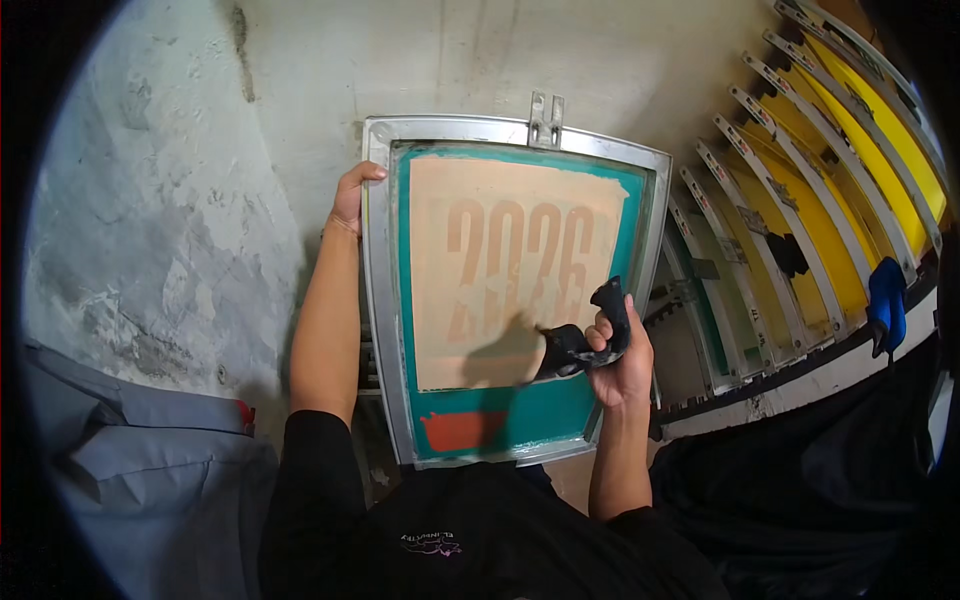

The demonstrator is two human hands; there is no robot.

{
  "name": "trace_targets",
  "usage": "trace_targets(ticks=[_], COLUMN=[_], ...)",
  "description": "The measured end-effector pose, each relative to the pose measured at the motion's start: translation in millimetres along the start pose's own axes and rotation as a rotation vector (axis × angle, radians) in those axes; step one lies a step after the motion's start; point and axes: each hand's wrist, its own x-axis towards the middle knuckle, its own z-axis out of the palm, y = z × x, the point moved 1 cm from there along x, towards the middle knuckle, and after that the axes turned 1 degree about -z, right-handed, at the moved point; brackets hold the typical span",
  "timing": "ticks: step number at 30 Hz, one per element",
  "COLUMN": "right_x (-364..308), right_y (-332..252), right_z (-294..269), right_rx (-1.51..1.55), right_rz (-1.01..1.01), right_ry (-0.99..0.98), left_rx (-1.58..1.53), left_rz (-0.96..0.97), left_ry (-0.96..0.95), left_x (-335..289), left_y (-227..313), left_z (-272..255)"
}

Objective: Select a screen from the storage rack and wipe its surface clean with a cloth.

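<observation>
A silk-screen printing frame (470, 130) of silvery metal stands upright in front of me, its lower edge close to my body. Its mesh is green around a large peach panel (500, 180) with big darker figures, and a red-orange patch (465, 432) shows low down. My left hand (357, 192) grips the frame's left side near the upper corner. In my right hand (625, 368) a crumpled black cloth (568, 350) is bunched, in front of the panel's lower right. Its shadow falls on the mesh; whether the cloth touches it I cannot tell.
At the right, several more metal-framed screens (790, 130) with yellow and green mesh stand in a row on a ledge. A blue cloth-like item (886, 295) hangs there. Grey fabric (150, 470) lies at the left, below a stained wall (160, 230). Black fabric (780, 490) drapes at lower right.
</observation>
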Motion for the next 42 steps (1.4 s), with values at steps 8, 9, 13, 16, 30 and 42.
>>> trace_targets(ticks=[8,9,13,16,30,42], right_x=[-10,-8,14,44,112,97], right_y=[-5,-6,-7,-5,58,67], right_z=[7,9,25,45,110,135], right_rx=[0.203,0.219,0.247,0.144,-1.261,-1.827], right_rz=[0.094,0.082,0.027,0.096,-0.865,-0.726], right_ry=[0.124,0.057,-0.13,-0.146,-0.082,0.035], left_rx=[0.029,0.018,0.032,0.064,0.011,0.008], left_rz=[0.004,0.004,0.025,0.021,-0.011,0.011], left_ry=[0.01,0.008,0.028,0.022,-0.014,-0.079], left_x=[-3,-4,-4,-3,-21,-25], left_y=[-2,-2,-5,-8,-2,0], left_z=[6,8,15,24,54,60])
